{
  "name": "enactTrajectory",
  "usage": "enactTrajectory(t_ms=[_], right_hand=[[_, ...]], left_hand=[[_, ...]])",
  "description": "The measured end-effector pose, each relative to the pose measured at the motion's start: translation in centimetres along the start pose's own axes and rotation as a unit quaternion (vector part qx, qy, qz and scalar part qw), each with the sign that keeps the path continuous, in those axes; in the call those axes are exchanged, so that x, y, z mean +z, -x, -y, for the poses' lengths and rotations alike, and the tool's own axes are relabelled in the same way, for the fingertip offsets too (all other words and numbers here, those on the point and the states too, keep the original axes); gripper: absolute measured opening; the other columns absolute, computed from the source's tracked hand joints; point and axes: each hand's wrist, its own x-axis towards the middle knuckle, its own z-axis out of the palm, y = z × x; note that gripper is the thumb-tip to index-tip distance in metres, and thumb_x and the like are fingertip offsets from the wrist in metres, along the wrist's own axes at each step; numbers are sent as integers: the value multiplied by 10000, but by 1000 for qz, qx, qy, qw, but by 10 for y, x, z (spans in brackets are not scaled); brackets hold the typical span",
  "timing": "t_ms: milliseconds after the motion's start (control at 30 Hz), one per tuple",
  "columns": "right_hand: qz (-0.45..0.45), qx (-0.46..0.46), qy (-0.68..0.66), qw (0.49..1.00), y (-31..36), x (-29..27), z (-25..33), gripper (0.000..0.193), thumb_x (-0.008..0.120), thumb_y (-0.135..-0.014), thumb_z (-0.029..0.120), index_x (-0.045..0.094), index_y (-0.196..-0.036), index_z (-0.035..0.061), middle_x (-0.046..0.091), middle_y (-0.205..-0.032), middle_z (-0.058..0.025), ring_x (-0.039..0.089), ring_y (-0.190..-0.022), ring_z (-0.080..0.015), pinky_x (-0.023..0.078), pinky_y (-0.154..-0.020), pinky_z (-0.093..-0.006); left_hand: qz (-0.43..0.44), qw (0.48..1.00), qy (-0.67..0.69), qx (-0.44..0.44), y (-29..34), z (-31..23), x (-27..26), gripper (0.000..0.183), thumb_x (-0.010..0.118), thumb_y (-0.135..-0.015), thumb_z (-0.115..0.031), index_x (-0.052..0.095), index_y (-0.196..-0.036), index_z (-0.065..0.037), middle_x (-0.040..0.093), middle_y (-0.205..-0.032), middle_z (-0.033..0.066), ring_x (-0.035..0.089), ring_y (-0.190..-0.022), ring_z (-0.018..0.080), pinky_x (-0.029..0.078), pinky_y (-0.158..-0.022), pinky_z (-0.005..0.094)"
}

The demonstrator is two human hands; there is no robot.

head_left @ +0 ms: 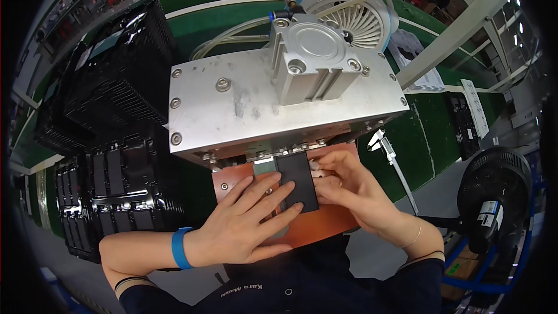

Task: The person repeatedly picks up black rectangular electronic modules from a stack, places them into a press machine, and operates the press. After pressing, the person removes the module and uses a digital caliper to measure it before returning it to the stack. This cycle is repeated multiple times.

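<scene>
A flat black rectangular piece [297, 183] lies at the front of a silver metal press fixture [232, 110], on its copper-coloured base plate [328, 227]. My left hand [247, 218] lies palm down with its fingers stretched apart. Some of its fingertips rest on the black piece. At the piece's right edge my right hand [349, 189] is closed, its fingers curled in and partly hiding each other. A small whitish bit [314, 164] shows by its fingertips; I cannot make out what it is. The fixture's front edge overhangs the piece's far end.
A silver air cylinder [317, 52] tops the fixture, with clear hoses [232, 38] behind it. Black trays [119, 75] are stacked at left, with more trays [119, 189] nearer. A caliper [392, 160] lies right, a white fan [354, 17] behind, a black round-headed device [494, 192] far right.
</scene>
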Motion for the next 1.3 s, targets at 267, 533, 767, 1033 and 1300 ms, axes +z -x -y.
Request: enactTrajectory(t_ms=[267, 533, 767, 1033, 1300], right_hand=[[1, -49, 66, 997, 6, 4, -3, 242, 661, -848, -73, 484, -966, 42, 600, -910, -34, 640, -824, -88, 532, -683, -221], [109, -89, 46, 989, 16, 42, -19, 254, 650, -849, -87, 513, -1045, -3, 625, -1058, -127, 672, -972, -206, 558, -865, -306], [182, -26, 123, 975, 14, 39, -21, 126, 680, -869, 0, 616, -977, -12, 683, -957, -81, 673, -877, -118, 541, -785, -239], [269, -173, 370, 872, -2, 80, 3, 131, 734, -837, 107, 697, -950, 54, 682, -738, -46, 667, -625, -121, 519, -563, -245], [297, -546, 542, 566, -85, 191, -30, 139, 685, -790, 211, 635, -842, 92, 556, -770, -34, 611, -775, -200, 521, -620, -316]], left_hand=[[-101, 935, 278, -198, -1, -3, -16, 272, 777, -788, -200, 633, -954, -39, 592, -873, 75, 545, -568, 140, 440, -523, 249], [-145, 785, 510, -320, 56, -10, -39, 223, 662, -927, -186, 580, -817, -11, 607, -698, -1, 567, -596, 35, 423, -499, 192], [-276, 792, 245, -487, 160, 83, -97, 280, 604, -938, -173, 645, -1156, -2, 620, -769, -35, 532, -619, 20, 418, -520, 171], [-272, 840, -170, -436, 166, 107, -98, 306, 816, -713, -180, 729, -935, 12, 574, -643, 99, 571, -548, 185, 457, -522, 323], [-129, 792, -173, -571, 161, 120, -106, 539, 801, -666, -411, 683, -929, 45, 681, -874, 243, 677, -855, 353, 529, -794, 390]])
